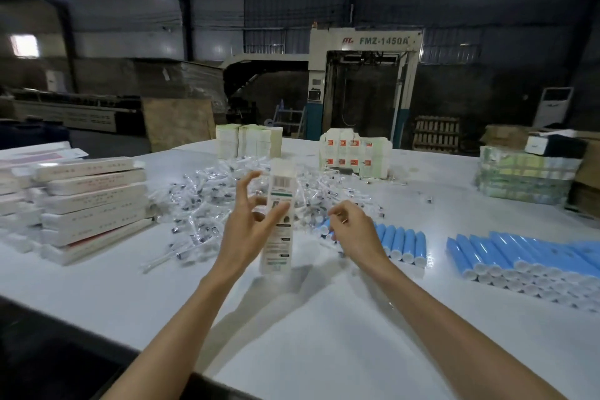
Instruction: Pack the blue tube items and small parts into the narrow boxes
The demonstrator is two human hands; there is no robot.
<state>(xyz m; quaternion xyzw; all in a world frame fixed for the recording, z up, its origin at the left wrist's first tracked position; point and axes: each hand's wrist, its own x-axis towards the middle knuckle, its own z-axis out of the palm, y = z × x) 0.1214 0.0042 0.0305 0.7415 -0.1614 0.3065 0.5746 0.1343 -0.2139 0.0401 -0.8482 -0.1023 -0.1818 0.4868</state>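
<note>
Smooth, glossy white tabletop, and right in the middle a narrow box stands on end: a slim white cardboard carton with a barcode near its top and green and black print down its face. Its lower end is at the tabletop, though I can't tell whether it touches. The left hand is up beside it with the forearm stretched forward. The thumb lies across the box front, at least one finger tucks in behind it, and the other fingers fan out and upward, so it's a light pinch on the carton. The right hand is palm down with a bent wrist and curled fingers, its tips bunched together over the near end of a row of blue tubes. Whether it has hold of anything, I can't tell. Those tubes are smooth, shiny cylinders with white caps, lying side by side, and a bigger batch is laid out well to the right. Behind the hands sprawls a heap of small parts, crinkly clear wrappers with dark bits inside. On the left is a stack of boxes — long, flat, white and matte. Bundles of flat cartons stand at the far edge.
</note>
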